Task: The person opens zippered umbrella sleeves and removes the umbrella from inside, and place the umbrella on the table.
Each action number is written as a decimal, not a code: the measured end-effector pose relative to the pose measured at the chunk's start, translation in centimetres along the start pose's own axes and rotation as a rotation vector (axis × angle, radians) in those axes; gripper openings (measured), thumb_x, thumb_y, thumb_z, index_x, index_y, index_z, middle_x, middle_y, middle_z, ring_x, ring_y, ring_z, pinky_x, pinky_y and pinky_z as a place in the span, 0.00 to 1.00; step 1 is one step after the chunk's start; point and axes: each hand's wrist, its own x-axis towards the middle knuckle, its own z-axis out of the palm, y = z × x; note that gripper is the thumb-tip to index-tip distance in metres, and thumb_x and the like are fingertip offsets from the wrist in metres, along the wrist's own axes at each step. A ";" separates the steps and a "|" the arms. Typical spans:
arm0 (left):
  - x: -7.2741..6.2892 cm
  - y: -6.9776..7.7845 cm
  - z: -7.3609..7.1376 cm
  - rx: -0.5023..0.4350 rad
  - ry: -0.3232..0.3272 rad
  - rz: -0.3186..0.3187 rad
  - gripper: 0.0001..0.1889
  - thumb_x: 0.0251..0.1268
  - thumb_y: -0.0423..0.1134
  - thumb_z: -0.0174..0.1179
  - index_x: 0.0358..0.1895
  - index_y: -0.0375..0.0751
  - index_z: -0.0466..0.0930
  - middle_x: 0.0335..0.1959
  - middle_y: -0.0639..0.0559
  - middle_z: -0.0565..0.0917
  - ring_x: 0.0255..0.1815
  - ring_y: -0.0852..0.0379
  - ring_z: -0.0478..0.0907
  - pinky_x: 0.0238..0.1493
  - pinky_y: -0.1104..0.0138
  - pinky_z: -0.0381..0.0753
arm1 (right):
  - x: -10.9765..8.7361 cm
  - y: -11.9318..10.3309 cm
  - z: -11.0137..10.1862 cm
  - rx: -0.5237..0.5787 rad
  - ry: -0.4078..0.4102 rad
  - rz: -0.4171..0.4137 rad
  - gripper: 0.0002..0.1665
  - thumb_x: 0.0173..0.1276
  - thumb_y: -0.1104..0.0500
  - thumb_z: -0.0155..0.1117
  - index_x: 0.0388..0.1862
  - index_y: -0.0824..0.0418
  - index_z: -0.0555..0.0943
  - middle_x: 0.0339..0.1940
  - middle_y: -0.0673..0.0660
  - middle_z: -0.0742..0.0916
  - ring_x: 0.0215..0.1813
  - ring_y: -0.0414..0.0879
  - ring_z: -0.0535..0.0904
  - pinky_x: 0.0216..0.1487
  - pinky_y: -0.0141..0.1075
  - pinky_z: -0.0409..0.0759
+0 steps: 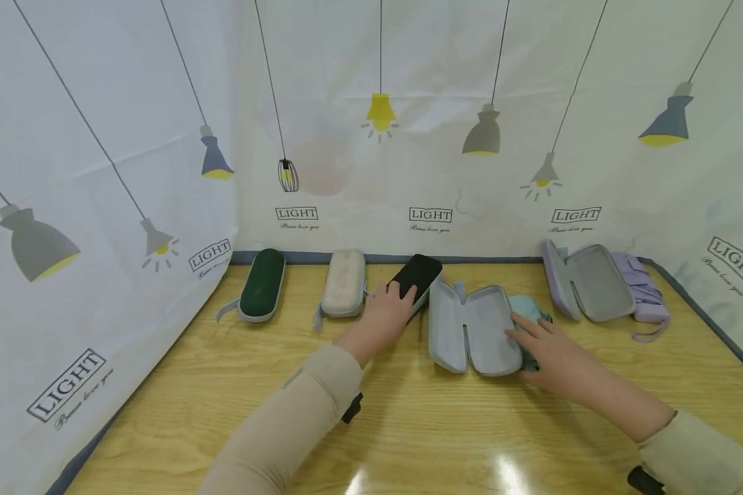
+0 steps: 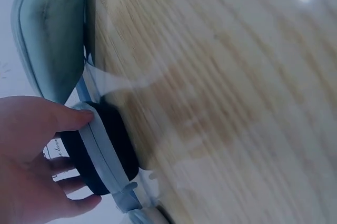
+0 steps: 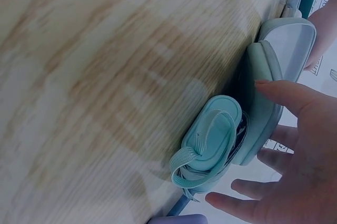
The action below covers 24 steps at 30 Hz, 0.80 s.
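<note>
The left hand (image 1: 386, 313) grips the black case (image 1: 425, 267) by its sides; the right hand (image 1: 554, 357), fingers spread, touches the open gray case (image 1: 492, 330) beside it. Both cases are far back on the surface (image 1: 408, 440). They look light and stiff; their sides seem best to hold.

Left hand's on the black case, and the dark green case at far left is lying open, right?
No: the dark green case at far left is closed in the head view. The left hand is on the black case, as you say.
</note>
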 end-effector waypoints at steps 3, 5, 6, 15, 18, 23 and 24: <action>-0.5 0.0 0.0 -0.042 0.005 -0.023 0.30 0.78 0.40 0.48 0.78 0.52 0.51 0.69 0.38 0.60 0.69 0.39 0.58 0.59 0.51 0.71 | 0.0 0.0 0.0 -0.011 0.003 -0.001 0.43 0.55 0.54 0.77 0.66 0.68 0.71 0.73 0.71 0.63 0.64 0.80 0.60 0.57 0.66 0.67; -0.8 0.0 0.1 -0.081 0.013 -0.043 0.29 0.78 0.40 0.48 0.78 0.52 0.52 0.69 0.38 0.61 0.69 0.39 0.58 0.60 0.51 0.70 | 0.0 0.0 0.0 -0.018 0.006 -0.004 0.43 0.55 0.54 0.77 0.66 0.68 0.72 0.72 0.71 0.64 0.65 0.78 0.61 0.57 0.66 0.67; -0.9 0.0 0.2 -0.091 0.013 -0.053 0.29 0.78 0.40 0.48 0.78 0.53 0.53 0.68 0.38 0.61 0.69 0.40 0.59 0.59 0.51 0.70 | 0.0 -0.1 0.0 -0.019 0.007 -0.005 0.42 0.55 0.54 0.77 0.66 0.68 0.72 0.72 0.71 0.64 0.65 0.78 0.61 0.57 0.66 0.67; -2.0 -0.2 0.0 -0.152 0.047 -0.103 0.28 0.75 0.43 0.53 0.75 0.52 0.60 0.65 0.40 0.66 0.64 0.43 0.63 0.55 0.53 0.73 | -0.3 0.0 -0.3 -0.002 0.015 -0.010 0.42 0.55 0.54 0.77 0.66 0.68 0.72 0.72 0.73 0.64 0.66 0.75 0.63 0.58 0.65 0.68; -2.4 -0.2 -0.4 -0.151 0.053 -0.080 0.28 0.73 0.44 0.56 0.74 0.49 0.63 0.65 0.40 0.67 0.64 0.42 0.65 0.56 0.53 0.74 | -0.4 0.3 -0.1 0.009 0.015 -0.023 0.44 0.54 0.57 0.78 0.67 0.68 0.70 0.70 0.76 0.64 0.64 0.77 0.63 0.57 0.65 0.69; -3.1 0.2 -0.9 0.035 0.194 0.167 0.20 0.73 0.44 0.56 0.65 0.51 0.72 0.61 0.47 0.72 0.59 0.46 0.70 0.53 0.56 0.76 | -0.4 0.7 0.2 0.038 -0.039 -0.016 0.49 0.51 0.59 0.80 0.69 0.69 0.66 0.69 0.79 0.62 0.63 0.78 0.63 0.55 0.64 0.70; -3.2 0.3 -0.9 0.073 0.263 0.254 0.18 0.73 0.45 0.56 0.63 0.50 0.74 0.59 0.48 0.73 0.58 0.48 0.71 0.51 0.58 0.76 | -0.4 0.7 0.2 0.043 -0.055 -0.011 0.50 0.51 0.60 0.80 0.70 0.69 0.65 0.69 0.79 0.62 0.63 0.78 0.63 0.55 0.64 0.70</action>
